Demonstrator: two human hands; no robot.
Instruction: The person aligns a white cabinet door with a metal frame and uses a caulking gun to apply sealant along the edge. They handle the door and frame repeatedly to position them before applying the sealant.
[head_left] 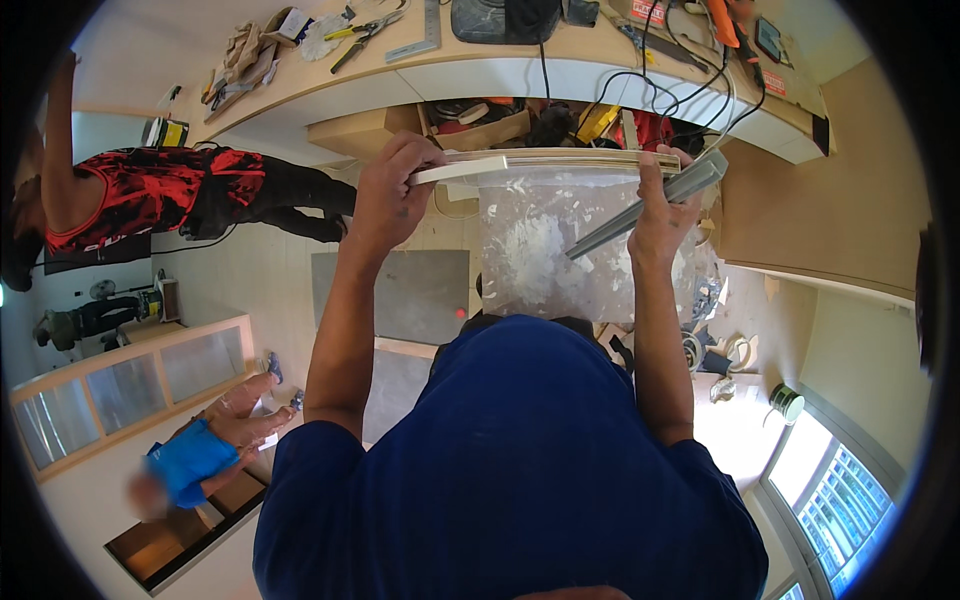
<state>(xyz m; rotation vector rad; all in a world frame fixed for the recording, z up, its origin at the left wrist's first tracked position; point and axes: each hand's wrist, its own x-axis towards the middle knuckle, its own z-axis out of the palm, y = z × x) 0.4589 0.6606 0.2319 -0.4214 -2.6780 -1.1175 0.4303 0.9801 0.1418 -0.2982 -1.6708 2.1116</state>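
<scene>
My left hand is closed on the left end of a thin bundle of long pale strips, with a white strip along its near side. My right hand grips the right end of the bundle. The same hand also holds a long grey channel-shaped piece, which slants down to the left between the thumb and fingers. Below the strips lies a grey-brown board smeared with white; its height above the floor is hard to tell.
Ahead runs a wooden counter with pliers, a metal square, cables and tools. Scraps and rolls litter the floor at right, near a tin. One person in red and black is at left; another in blue is lower left.
</scene>
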